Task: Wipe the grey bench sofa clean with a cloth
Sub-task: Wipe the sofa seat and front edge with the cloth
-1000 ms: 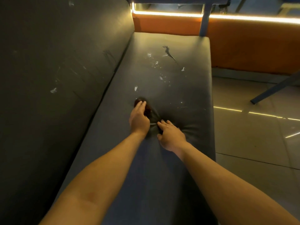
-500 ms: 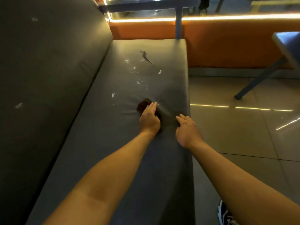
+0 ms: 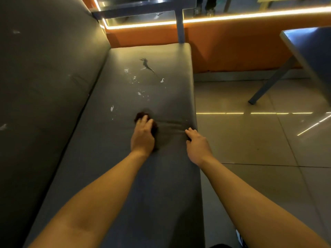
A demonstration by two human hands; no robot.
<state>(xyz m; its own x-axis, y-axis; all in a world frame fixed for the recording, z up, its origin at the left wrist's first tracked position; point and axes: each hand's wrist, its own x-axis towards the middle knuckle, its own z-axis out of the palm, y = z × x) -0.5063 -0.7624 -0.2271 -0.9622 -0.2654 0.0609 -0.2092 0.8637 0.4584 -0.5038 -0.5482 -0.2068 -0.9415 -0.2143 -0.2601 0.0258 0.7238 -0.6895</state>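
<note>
your left hand [image 3: 143, 136] presses a dark bunched cloth [image 3: 141, 115] onto the seat of the grey bench sofa [image 3: 125, 176], fingers [image 3: 145, 121] close together on top of it. your right hand [image 3: 198, 145] rests on the seat's front edge, fingers together and nearly straight. white smears [image 3: 132, 81] lie beyond the cloth.

Sofa seat [image 3: 111, 158] open ahead; backrest [image 3: 44, 86] blocks left; table leg [image 3: 270, 81] well right.

Both bare forearms reach toward 12 o'clock. The left hand [image 3: 143, 136] lies palm-down, fingers [image 3: 144, 121] nearly straight; at its 3 o'clock the right hand [image 3: 198, 143] rests palm-down, fingers slightly spread.
</note>
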